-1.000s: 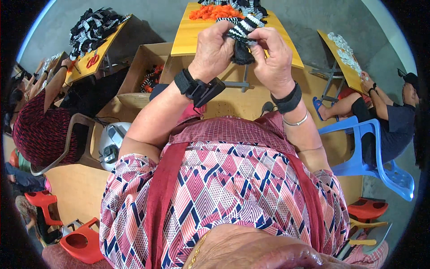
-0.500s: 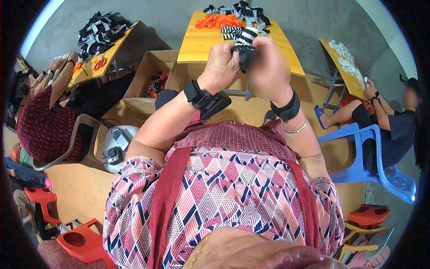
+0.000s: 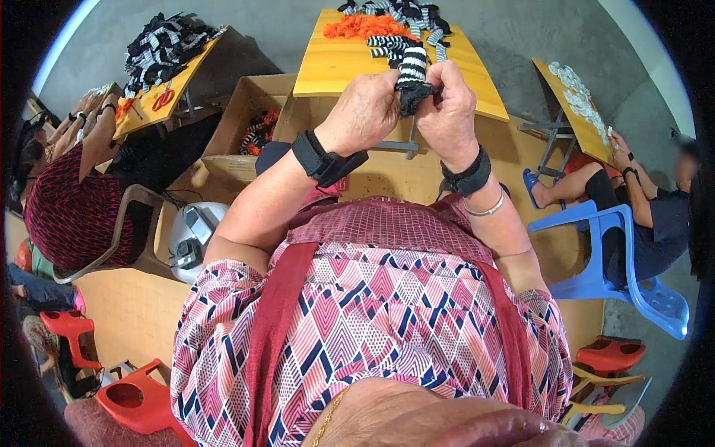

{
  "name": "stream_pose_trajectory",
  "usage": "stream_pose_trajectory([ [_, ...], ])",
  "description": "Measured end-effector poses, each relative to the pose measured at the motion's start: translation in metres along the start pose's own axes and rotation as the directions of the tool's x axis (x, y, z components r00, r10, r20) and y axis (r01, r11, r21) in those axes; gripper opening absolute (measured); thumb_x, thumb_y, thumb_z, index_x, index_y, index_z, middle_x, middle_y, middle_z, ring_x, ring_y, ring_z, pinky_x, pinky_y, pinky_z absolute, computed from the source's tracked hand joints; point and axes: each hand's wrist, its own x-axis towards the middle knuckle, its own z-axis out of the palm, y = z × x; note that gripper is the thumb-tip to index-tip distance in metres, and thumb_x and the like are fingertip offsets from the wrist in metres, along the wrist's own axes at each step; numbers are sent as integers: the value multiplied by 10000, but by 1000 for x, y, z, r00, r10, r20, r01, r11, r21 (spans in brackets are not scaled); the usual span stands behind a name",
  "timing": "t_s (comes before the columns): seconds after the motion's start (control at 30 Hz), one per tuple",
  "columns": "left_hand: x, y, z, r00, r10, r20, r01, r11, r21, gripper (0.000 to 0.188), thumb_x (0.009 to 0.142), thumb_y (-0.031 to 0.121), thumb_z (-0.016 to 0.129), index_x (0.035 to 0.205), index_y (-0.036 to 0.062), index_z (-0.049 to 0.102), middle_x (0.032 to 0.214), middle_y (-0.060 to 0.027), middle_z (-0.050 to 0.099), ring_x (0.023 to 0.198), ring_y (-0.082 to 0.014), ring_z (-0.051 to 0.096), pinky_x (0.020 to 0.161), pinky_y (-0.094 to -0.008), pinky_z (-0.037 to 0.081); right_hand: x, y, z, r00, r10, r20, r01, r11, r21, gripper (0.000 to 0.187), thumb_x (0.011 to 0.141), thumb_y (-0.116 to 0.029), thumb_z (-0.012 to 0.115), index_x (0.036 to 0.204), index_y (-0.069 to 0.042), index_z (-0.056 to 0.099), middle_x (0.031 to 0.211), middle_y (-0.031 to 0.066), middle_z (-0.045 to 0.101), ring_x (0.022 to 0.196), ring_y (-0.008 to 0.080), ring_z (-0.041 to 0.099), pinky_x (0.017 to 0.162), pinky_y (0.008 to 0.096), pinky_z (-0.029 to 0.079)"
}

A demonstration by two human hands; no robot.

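A black-and-white striped knitted tube (image 3: 412,68) with a ruffled black end stands upright between my hands, just over the near edge of the yellow table (image 3: 328,74). My left hand (image 3: 366,108) is closed, pinching the tube's left side near the black end. At the right side of that black end, my right hand (image 3: 450,112) pinches with thumb and curled fingers. Behind the tube, more striped knitted pieces (image 3: 385,46) lie on the table. Orange fluffy material (image 3: 363,27) sits farther back, beside a pile of black and striped knits (image 3: 406,10).
A cardboard box (image 3: 261,93) holding striped and orange pieces stands left of the table. On the left table lie a knit pile (image 3: 160,52) and red scissors (image 3: 163,99). People sit at both sides; a blue chair (image 3: 633,253) is at right, red stools (image 3: 138,402) at lower left.
Both hands have lowered slightly and my right hand has shifted right, apart from the left. The tube and its black end, mostly covered before, now show plainly between them.
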Motion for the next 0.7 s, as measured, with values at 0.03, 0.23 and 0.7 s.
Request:
stream_pose_trajectory([
  [0.03, 1, -1, 1, 1000, 10, -21, -9, 1000, 23, 66, 738, 28, 482, 775, -25, 490, 642, -234, 525, 648, -416, 528, 548, -442, 423, 0, 1, 1, 999, -29, -23, 29, 1000, -10, 198, 632, 83, 523, 742, -48, 422, 604, 98, 458, 502, 230, 484, 476, 301, 405],
  [0.23, -20, -1, 14, 999, -8, -36, 12, 994, 108, 53, 719, 17, 493, 756, -21, 494, 639, -220, 519, 631, -399, 530, 545, -433, 426, 6, 4, 7, 977, -188, -96, 183, 981, -63, 214, 623, 69, 547, 760, -54, 438, 614, 106, 453, 518, 286, 480, 491, 321, 412],
  [0.7, -15, -21, -15, 802, -590, 98, 254, 189, -948, 130, 834, 207, 541, 770, 94, 533, 665, 31, 488, 580, -68, 454, 502, -226, 363, -14, -10, 32, 909, -307, 281, 274, 950, 150, 189, 651, 53, 562, 822, -19, 524, 766, 141, 501, 696, 322, 526, 605, 357, 449],
])
